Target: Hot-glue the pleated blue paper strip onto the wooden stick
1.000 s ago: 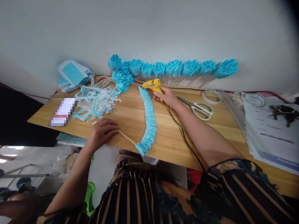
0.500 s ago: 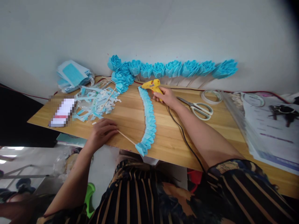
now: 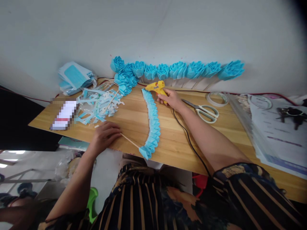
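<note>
My right hand (image 3: 171, 99) is closed around the handle of a yellow glue gun (image 3: 155, 87). Its nozzle is at the far end of a long pleated blue strip (image 3: 153, 119), which curves across the table toward me. Between the fingers of my left hand (image 3: 105, 135) is one end of a thin wooden stick (image 3: 129, 140). The stick's other end meets the near end of the strip, close to the table's front edge. A dark cord (image 3: 185, 131) runs from the glue gun under my right forearm.
Several blue flowers (image 3: 177, 70) on sticks line the wall. Cut scraps (image 3: 105, 103), a phone (image 3: 64, 115) and a stack of blue masks (image 3: 75, 76) lie on the left. Scissors (image 3: 206, 113), a tape roll (image 3: 217, 99), papers (image 3: 280, 137) and keys (image 3: 292, 115) lie on the right.
</note>
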The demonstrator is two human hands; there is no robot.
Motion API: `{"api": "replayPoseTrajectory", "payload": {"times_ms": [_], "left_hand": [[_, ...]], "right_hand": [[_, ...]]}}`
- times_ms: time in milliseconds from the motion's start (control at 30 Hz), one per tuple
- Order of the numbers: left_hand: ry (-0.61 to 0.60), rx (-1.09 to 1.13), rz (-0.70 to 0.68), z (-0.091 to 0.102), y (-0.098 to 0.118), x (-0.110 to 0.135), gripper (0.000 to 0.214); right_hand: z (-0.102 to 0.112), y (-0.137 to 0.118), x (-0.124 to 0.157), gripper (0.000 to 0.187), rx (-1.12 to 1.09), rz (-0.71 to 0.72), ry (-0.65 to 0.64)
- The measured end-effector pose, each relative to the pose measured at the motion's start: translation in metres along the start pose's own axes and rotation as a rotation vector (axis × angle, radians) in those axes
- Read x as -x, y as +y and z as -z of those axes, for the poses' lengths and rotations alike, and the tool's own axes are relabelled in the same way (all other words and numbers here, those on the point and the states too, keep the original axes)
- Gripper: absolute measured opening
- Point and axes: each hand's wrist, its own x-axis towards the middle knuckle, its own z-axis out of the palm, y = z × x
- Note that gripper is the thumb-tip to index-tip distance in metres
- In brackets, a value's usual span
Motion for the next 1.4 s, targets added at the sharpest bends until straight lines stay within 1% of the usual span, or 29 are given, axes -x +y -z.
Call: {"api": "replayPoseTrajectory", "payload": {"times_ms": [133,333,533,767,967,1100,1300,1400], "left_hand": [[-0.001,0.002,-0.012,-0.0002,0.0000,-0.0002,0.013],[0.000,0.008,-0.002,0.0002,0.0015,-0.0008,0.014],[0.001,0.003,0.009,0.0001,0.0005,-0.0003,0.016],[-0.016,-0.018,-0.007,0.0015,0.0016,-0.0008,0.016],[-0.028,-0.013,-0.015,0.0035,0.0029,-0.0023,0.013],[-0.037,-0.022,0.014,0.0039,0.0034,-0.0026,0.015],[-0.020,-0.015,-0.034,0.0045,0.0043,-0.0040,0.009],[-0.042,-0.030,-0.031,0.0058,0.0053,-0.0047,0.010]], "right_hand": [[0.0001,0.0013,-0.0010,0.028,0.014,-0.009,-0.002],[0.0014,0.0003,0.0001,0.032,-0.067,0.004,0.000],[0.0001,0.0011,-0.0012,0.029,0.007,-0.009,0.001],[0.0015,0.0026,-0.0007,0.031,-0.061,-0.007,0.003],[0.0003,0.0046,-0.0022,0.028,-0.029,-0.008,0.008],[0.0007,0.0074,-0.0035,0.028,-0.051,-0.005,0.000],[0.0021,0.0065,-0.0036,0.029,-0.086,-0.014,-0.005],[0.0025,0.0053,-0.0039,0.029,-0.135,-0.019,-0.003]]}}
